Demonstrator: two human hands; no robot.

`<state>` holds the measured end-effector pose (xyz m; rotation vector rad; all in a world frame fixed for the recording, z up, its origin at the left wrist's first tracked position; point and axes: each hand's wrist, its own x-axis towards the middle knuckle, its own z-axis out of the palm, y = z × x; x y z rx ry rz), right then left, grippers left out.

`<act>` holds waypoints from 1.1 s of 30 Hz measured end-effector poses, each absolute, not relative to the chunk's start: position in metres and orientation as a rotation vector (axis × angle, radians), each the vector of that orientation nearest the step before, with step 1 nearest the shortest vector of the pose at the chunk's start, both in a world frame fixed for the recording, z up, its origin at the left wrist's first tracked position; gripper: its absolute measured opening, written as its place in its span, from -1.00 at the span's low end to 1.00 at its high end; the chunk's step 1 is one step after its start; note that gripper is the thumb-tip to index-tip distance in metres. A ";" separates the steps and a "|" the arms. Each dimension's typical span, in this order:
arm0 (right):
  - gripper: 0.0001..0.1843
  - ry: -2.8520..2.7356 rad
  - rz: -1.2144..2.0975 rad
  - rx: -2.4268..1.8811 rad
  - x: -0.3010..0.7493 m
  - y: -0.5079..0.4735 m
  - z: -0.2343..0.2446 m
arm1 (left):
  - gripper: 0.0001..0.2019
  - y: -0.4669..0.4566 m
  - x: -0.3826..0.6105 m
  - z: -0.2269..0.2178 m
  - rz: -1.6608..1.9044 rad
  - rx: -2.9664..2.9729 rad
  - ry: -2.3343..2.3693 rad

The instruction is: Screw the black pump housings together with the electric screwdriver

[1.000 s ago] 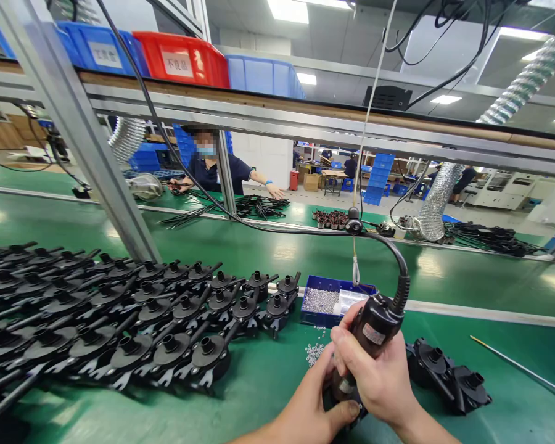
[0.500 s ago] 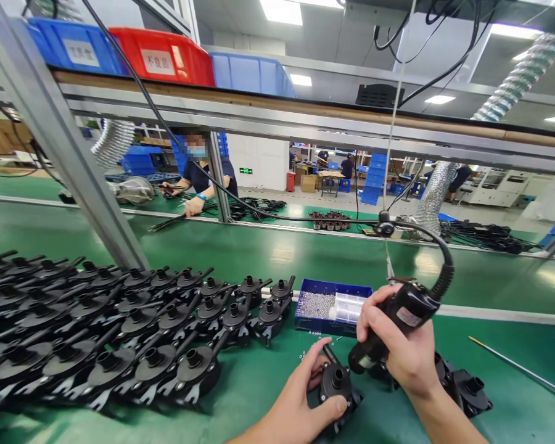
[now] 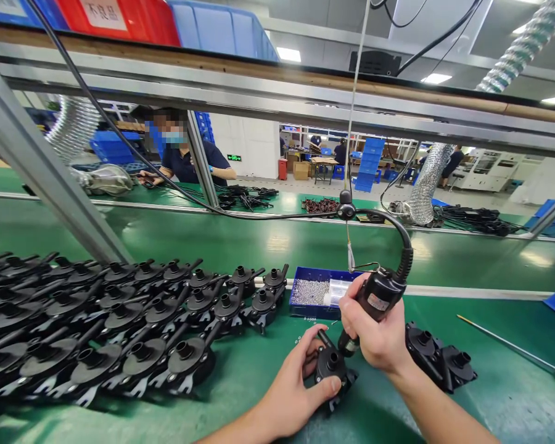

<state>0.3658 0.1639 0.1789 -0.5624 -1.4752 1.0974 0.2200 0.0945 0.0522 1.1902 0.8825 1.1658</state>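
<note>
My left hand (image 3: 300,382) is closed round a black pump housing (image 3: 329,364) with a round top, a short upright spout and a side pipe, steadying it on the green bench. In my right hand (image 3: 379,333) is a black electric screwdriver (image 3: 374,295), its cord curving up from the top end. The tool's lower end points down at the right edge of the housing; its tip is hidden, so contact cannot be told. Just behind stands a blue parts box (image 3: 300,302) with many small metal nuts (image 3: 311,290) and a clear container. A few loose nuts lie in front of it.
Rows of similar black housings (image 3: 141,357) fill the left side. Two more housings (image 3: 457,364) sit right of my right arm. A long thin screwdriver (image 3: 513,349) lies at the right. A metal post (image 3: 55,160) slants at the left. Across the bench a co-worker (image 3: 198,160) handles cables.
The electric screwdriver has moved left and become more upright, its lower end now close against the housing's edge. My left hand keeps its hold. The head view has shifted slightly.
</note>
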 end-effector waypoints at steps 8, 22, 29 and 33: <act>-0.81 -1.487 1.056 -0.563 0.362 0.161 0.171 | -0.03 0.094 0.222 0.048 1.177 1.161 0.869; -0.72 -1.444 1.252 -0.520 0.383 0.153 0.195 | -0.02 0.105 0.217 0.038 1.161 1.283 0.825; -0.76 -1.472 1.584 -0.315 0.391 0.145 0.198 | 0.03 0.106 0.216 0.040 1.170 1.354 0.852; -0.77 -1.576 1.626 -0.274 0.388 0.150 0.193 | 0.00 0.104 0.216 0.045 1.152 1.328 0.850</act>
